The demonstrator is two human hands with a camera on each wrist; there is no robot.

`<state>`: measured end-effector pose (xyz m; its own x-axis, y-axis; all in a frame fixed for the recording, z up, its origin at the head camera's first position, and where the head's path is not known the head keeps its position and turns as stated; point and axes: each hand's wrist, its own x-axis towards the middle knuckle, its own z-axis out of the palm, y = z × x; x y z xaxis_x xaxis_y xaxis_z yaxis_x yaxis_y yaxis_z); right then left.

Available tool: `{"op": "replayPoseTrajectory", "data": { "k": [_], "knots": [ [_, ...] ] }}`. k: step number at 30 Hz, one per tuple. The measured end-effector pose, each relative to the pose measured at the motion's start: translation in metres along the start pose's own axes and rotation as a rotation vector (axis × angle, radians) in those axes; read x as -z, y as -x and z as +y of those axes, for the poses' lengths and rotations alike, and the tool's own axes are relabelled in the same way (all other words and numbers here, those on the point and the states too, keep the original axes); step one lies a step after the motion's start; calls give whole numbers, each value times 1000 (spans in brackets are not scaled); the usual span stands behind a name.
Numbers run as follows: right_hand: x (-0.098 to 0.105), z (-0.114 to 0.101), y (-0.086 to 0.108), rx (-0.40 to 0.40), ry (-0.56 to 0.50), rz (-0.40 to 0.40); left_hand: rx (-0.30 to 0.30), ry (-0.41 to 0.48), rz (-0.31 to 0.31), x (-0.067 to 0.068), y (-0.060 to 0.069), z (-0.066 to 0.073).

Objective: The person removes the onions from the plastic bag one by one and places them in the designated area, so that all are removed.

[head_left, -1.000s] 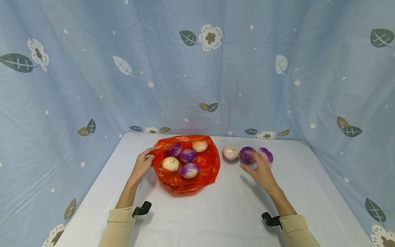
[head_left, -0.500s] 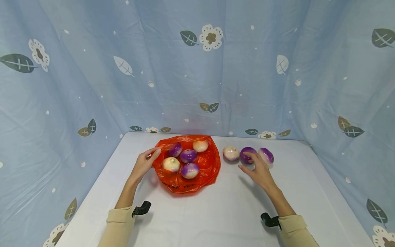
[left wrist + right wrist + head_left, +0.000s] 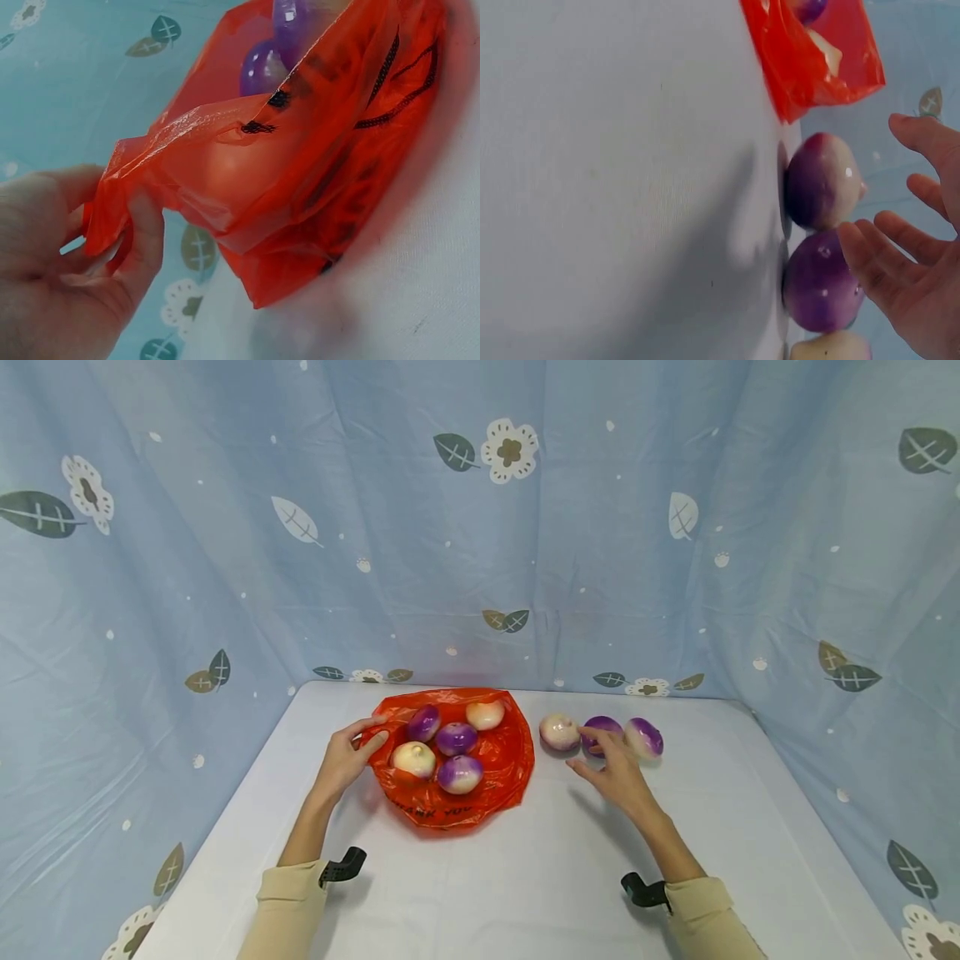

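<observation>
My left hand (image 3: 345, 762) pinches the left rim of a red plastic bag (image 3: 501, 789) between thumb and fingers; the left wrist view shows the thin film (image 3: 112, 195) folded in the grip. Several shiny purple-and-white onions lie in the wide-mouthed bag, one of them a pale onion (image 3: 413, 759). Right of the bag, a whitish onion (image 3: 558, 732), a purple onion (image 3: 600, 723) and a two-toned onion (image 3: 645, 737) stand in a row. My right hand (image 3: 621, 777) hovers at this row with fingers spread, holding nothing. Its fingers partly cover the purple onion in the head view.
A white-covered table (image 3: 517, 877) carries everything. Blue patterned curtain (image 3: 420, 568) hangs behind the table and along both sides. A black wrist mount (image 3: 345, 865) sits on my left wrist, and another mount (image 3: 643, 890) on my right.
My right hand has shifted left along the row, from the purple onion toward the whitish one, uncovering the rightmost onion. My left hand keeps its pinch on the bag rim.
</observation>
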<state>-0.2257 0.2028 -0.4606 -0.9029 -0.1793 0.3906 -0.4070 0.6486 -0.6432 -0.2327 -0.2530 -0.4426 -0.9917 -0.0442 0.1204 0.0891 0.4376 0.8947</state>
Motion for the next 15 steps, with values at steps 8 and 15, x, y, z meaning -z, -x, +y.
{"op": "replayPoseTrajectory", "data": {
  "k": [8, 15],
  "knots": [
    [-12, -10, -5, 14, 2, -23, 16, 25, 19, -3, 0, -2],
    [-20, -20, -10, -2, -22, -34, -5, 55, 19, -3, -1, -1]
  ]
}}
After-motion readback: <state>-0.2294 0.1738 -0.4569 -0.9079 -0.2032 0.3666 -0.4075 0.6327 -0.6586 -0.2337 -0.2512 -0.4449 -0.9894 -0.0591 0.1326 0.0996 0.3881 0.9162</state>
